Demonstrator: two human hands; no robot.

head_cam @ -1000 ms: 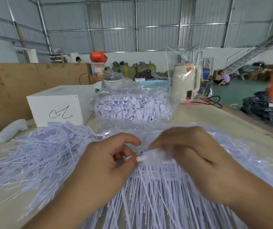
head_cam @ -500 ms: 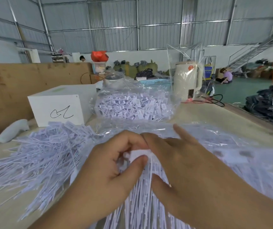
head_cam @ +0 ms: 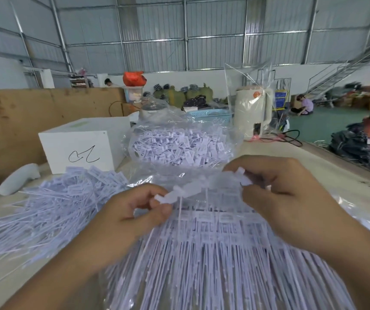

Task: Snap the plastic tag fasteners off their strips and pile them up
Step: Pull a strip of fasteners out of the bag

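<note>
A white strip of tag fasteners is stretched between my two hands above the table. My left hand pinches its left end between thumb and fingers. My right hand pinches its right end, slightly higher. Thin tails hang from the strip down onto a fanned heap of unbroken strips lying on clear plastic in front of me. To the left lies a loose pile of fasteners spread over the table.
A clear bag full of fasteners stands behind the hands. A white box with a black scribble sits at back left, a white handle-shaped object beside it. A cream kettle and cables stand at back right.
My hands were close together on a bunched strip; they have drawn apart, the right hand moving right and up, and the strip now spans the gap between them.
</note>
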